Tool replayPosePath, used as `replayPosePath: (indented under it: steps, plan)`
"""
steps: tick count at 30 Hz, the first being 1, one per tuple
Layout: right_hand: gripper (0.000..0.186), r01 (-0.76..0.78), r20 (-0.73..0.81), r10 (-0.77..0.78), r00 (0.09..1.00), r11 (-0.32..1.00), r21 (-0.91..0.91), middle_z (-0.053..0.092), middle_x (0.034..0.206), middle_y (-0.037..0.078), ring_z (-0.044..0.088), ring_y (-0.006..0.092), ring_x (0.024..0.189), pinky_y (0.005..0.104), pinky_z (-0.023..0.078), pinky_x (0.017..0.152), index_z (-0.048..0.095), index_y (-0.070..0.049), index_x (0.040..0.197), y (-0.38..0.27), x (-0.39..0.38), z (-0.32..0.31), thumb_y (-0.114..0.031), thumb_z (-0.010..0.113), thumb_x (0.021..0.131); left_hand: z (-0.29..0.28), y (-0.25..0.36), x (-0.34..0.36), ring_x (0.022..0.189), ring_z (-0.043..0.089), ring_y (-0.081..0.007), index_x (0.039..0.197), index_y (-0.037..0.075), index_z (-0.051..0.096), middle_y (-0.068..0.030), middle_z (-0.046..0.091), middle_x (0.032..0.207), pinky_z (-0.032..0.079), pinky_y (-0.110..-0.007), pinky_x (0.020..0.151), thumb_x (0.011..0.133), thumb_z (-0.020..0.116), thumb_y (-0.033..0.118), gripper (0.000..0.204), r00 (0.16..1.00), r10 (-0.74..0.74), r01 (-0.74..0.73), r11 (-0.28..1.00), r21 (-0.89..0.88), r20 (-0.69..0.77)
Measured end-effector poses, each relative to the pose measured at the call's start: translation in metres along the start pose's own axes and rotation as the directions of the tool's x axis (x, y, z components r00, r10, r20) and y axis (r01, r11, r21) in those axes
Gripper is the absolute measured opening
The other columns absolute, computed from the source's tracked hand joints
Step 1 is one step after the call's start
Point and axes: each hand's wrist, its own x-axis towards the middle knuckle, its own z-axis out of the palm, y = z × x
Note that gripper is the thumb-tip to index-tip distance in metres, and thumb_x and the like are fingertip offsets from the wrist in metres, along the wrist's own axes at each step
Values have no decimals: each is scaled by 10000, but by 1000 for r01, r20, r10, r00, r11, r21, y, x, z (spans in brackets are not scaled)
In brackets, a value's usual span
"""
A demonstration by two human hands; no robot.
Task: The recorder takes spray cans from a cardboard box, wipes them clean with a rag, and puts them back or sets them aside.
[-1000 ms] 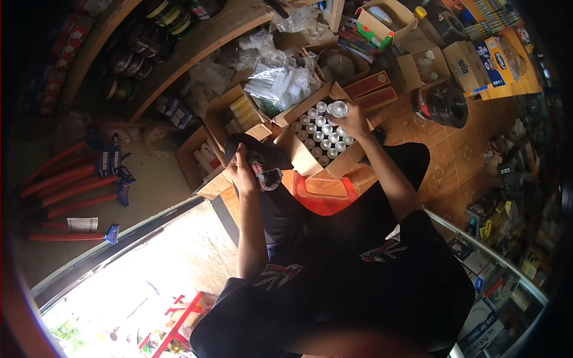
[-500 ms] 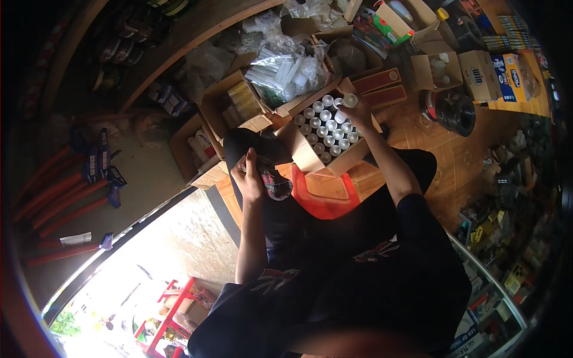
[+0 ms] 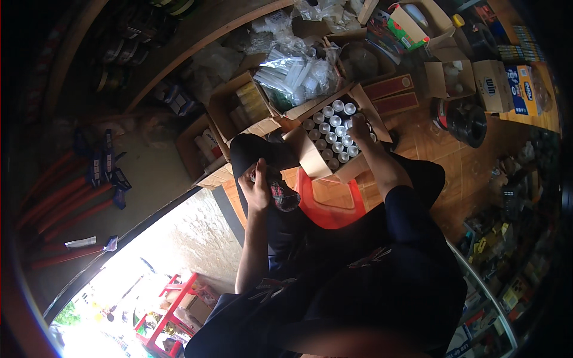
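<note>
My left hand (image 3: 258,185) is closed around a dark patterned cloth item (image 3: 283,194), red and grey in places, over my dark-clad left leg. My right hand (image 3: 359,128) reaches into an open cardboard box (image 3: 313,160) packed with several rows of upright cylindrical cans (image 3: 335,119) with silver tops. Its fingers are closed on a can near the box's right side and partly hide it. A red plastic stool (image 3: 349,215) shows between my legs, below the box.
Cardboard boxes (image 3: 224,113), plastic bags (image 3: 283,74) and a wooden shelf with dark reels (image 3: 128,48) lie beyond. Black coils (image 3: 468,122) sit on the tiled floor (image 3: 430,167) at right. Orange-handled tools (image 3: 65,203) lie left. A glass case (image 3: 489,280) is lower right.
My right hand has lowered the can it held above the others down into the box. My left hand still grips the cloth item. The view has shifted slightly.
</note>
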Motion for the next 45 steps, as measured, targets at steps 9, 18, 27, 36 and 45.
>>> replayPosePath:
  steps: [9, 18, 27, 36, 45]
  plan:
    - [440, -71, 186, 77, 979, 997, -37, 658, 1173, 220, 656, 379, 1120, 496, 541, 917, 594, -45, 1212, -47, 14, -5, -261, 739, 858, 2, 1, 0, 602, 608, -106, 784, -35, 690, -56, 672, 672, 497, -282, 595, 1076, 570, 303, 462, 999, 21, -15, 987, 160, -33]
    - [360, 100, -69, -81, 994, 933, 345, 759, 1008, 159, 735, 323, 937, 407, 590, 818, 768, -90, 1129, -73, 46, 17, -230, 854, 808, -2, 5, 1, 632, 604, -93, 787, -38, 686, -53, 673, 673, 481, -275, 606, 1069, 573, 275, 437, 1000, 5, -3, 995, 99, -21]
    - [168, 233, -190, -197, 962, 953, 195, 709, 877, 217, 692, 397, 884, 507, 540, 805, 685, -23, 848, -62, 69, 22, -183, 724, 817, -4, 1, 10, 620, 639, -122, 782, -50, 690, -78, 707, 686, 498, -283, 618, 1068, 556, 267, 447, 1000, -19, 17, 987, 158, 12]
    - [280, 182, 7, -213, 977, 851, 492, 674, 715, 120, 693, 255, 671, 400, 524, 652, 631, -7, 859, -89, 38, -74, -201, 816, 780, -7, -4, 3, 689, 680, -145, 907, -38, 691, -91, 725, 762, 537, -299, 672, 1045, 600, 214, 301, 997, -73, 73, 997, 2, 39]
    - [359, 418, -73, -449, 890, 743, 523, 731, 869, 147, 717, 222, 804, 364, 541, 690, 616, 15, 983, -144, -85, -261, -112, 869, 762, 68, 13, 1, 1149, 672, -287, 1495, 82, 462, -141, 660, 1305, 531, -394, 1010, 727, 937, 320, 934, 910, 207, -338, 871, 356, 358]
